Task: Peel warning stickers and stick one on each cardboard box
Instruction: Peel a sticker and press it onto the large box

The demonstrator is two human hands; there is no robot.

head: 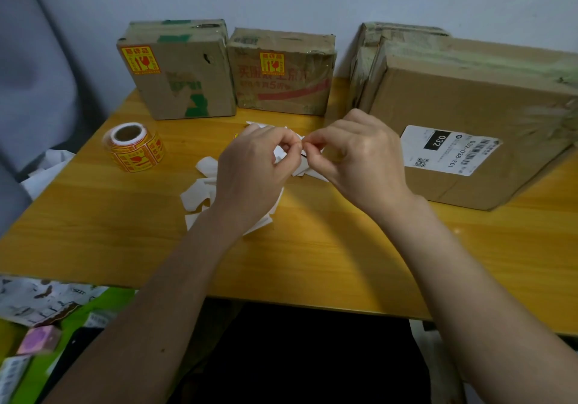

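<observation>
Both hands meet over the middle of the wooden table [93,215]. My left hand [253,165] and my right hand [359,156] pinch a white strip of sticker backing [300,169] between their fingertips. Whether a sticker is on it is hidden by my fingers. A roll of yellow-red warning stickers [134,147] stands to the left. Two small cardboard boxes at the back, the left box [178,71] and the middle box [281,75], each carry a warning sticker. A large box [475,122] on the right bears a white shipping label.
Several loose pieces of white backing paper [200,194] lie under my left wrist. More flat cardboard [394,37] leans on the wall behind the large box. Papers and small packets [40,309] lie below the table's left front edge.
</observation>
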